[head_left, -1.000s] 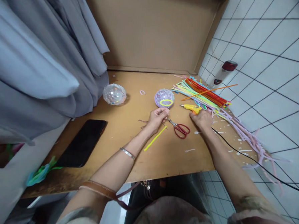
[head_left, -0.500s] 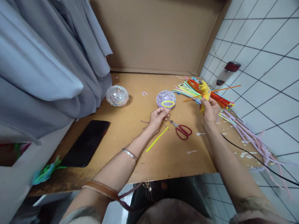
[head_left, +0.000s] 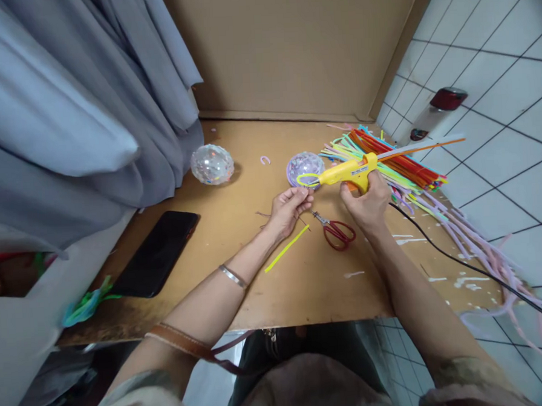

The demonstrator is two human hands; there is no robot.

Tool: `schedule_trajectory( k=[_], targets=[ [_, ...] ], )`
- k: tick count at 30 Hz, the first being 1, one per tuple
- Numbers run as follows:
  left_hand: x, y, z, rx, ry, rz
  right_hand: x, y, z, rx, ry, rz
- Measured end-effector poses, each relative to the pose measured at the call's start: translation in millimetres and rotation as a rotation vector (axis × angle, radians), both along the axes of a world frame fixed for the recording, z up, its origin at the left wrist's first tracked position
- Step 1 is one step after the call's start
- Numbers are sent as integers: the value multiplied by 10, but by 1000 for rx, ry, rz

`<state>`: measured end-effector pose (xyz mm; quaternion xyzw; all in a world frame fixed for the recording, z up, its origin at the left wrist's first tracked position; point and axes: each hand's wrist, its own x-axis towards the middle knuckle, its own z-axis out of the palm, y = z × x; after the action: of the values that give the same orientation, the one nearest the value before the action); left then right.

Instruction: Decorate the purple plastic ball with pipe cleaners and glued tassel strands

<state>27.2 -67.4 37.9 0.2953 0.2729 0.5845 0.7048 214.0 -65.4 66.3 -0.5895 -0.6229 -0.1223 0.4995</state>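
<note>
My left hand (head_left: 291,211) pinches the end of a yellow loop (head_left: 307,180), which lies in view over a clear ball with purple trim (head_left: 306,163). In my right hand (head_left: 370,202) is a yellow glue gun (head_left: 351,171), its nozzle pointing left and close to the loop by my left fingertips. A long pale stick (head_left: 416,146) extends from the gun's back. Red-handled scissors (head_left: 337,233) and a straight yellow strip (head_left: 287,249) lie on the table just below my hands.
Another clear ball (head_left: 212,164) stands at the back left, near a grey curtain (head_left: 156,100). A black phone (head_left: 155,254) lies at the left. Colourful pipe cleaners (head_left: 391,157) are piled at the right, where a black cable (head_left: 437,249) crosses the table edge.
The glue gun has turned from nearly upright to level, and its nozzle has come to the yellow loop. My left hand still holds the loop. The view has shifted slightly.
</note>
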Motion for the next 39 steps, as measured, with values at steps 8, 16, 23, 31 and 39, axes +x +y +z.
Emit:
schedule_trajectory(
  k=[8, 16, 23, 31, 39],
  targets=[
    [-18, -8, 28, -32, -9, 20, 6, 42, -85, 1, -53, -28],
    [-26, -2, 53, -31, -38, 8, 1, 21, -51, -37, -70, -57],
    [-30, -3, 69, -41, -35, 12, 9, 26, -49, -49, -65, -49],
    [-30, -2, 57, -26, -30, 6, 15, 29, -67, -37, -84, -46],
    [-31, -4, 56, -24, -31, 1, -3, 8, -29, -47, -61, -37]
  ],
)
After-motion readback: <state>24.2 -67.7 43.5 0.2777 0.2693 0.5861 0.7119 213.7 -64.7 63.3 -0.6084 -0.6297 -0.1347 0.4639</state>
